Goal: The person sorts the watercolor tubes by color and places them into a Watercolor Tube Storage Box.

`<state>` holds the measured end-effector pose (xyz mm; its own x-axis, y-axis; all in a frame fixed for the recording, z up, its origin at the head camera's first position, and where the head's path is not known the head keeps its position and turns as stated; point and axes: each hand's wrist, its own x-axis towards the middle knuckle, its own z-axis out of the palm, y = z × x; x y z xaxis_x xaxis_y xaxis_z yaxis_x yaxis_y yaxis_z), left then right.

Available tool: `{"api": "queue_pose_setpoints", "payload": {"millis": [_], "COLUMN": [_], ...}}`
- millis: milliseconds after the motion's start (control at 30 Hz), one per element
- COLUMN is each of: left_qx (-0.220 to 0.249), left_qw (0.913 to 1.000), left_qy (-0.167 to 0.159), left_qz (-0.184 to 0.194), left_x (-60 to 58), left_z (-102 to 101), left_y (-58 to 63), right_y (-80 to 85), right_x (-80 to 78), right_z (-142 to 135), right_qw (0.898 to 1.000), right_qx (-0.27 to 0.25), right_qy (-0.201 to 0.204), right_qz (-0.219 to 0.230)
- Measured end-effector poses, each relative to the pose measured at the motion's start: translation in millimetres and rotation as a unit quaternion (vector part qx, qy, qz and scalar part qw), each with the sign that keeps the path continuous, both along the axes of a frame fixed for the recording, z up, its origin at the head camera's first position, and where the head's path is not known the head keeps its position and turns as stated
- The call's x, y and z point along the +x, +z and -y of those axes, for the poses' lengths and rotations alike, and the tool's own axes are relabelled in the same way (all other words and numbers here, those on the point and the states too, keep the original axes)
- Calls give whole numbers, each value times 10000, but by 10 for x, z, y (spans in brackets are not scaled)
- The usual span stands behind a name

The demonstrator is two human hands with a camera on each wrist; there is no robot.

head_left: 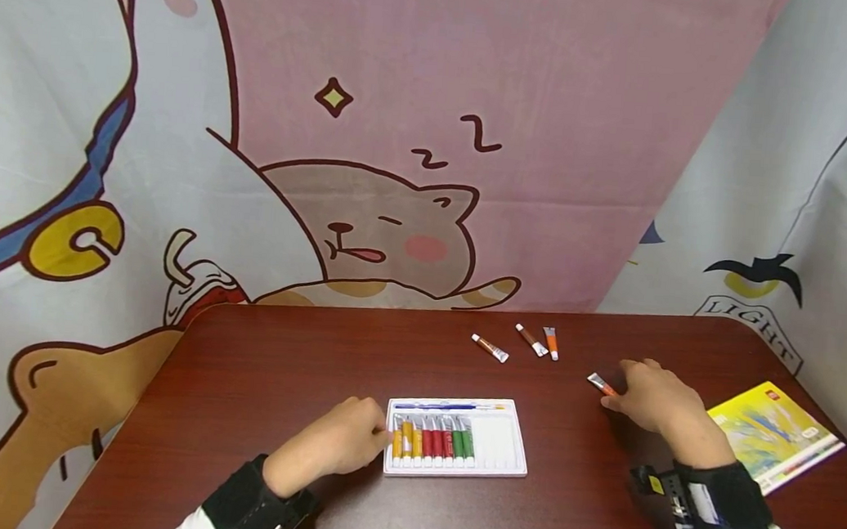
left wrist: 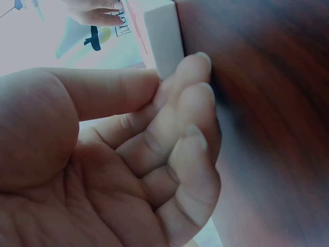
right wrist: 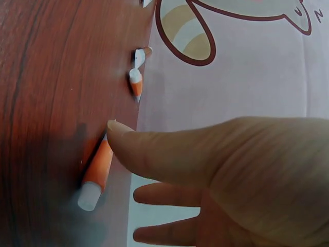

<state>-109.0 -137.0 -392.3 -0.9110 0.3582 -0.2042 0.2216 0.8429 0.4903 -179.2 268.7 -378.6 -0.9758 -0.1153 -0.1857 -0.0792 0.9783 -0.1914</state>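
Observation:
My left hand [head_left: 343, 439] pinches the left edge of a white plastic paint tray [head_left: 495, 446] between thumb and curled fingers. In the left wrist view the tray's white side [left wrist: 164, 38] meets those fingertips. Yellow, red and green paint tubes [head_left: 436, 443] lie in a row in the tray, below a thin blue paintbrush [head_left: 431, 407]. My right hand [head_left: 657, 400] hovers over a loose orange paint tube [head_left: 598, 382] on the table. In the right wrist view its thumb [right wrist: 154, 149] overlaps one end of that orange tube [right wrist: 97, 170], with the other fingers extended.
Toward the back of the brown table [head_left: 300, 346] lie two brownish paint tubes [head_left: 490, 349] and another orange tube [head_left: 551, 344]. A yellow box [head_left: 773, 432] rests at the right, beside my right forearm. A cartoon-printed cloth [head_left: 550, 142] hangs behind the table.

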Motion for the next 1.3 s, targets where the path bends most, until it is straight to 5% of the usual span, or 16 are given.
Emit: {"api": "queue_pose_setpoints", "payload": {"millis": [733,1300], "left_qx": [49,90], "left_qw": [9996,9997], "left_qy": [-113,-109], "left_qz": [-243,-211], "left_x": [2,7], "left_z": [22,12], "left_y": [1,2], "right_y": [-93,77], "right_x": [-29,61], "right_z": [-3,399], "right_qw": [9997,9862], "right_qx": [-171,-1522], "right_qy": [131,-187], "right_qz": [-123,-620]}}
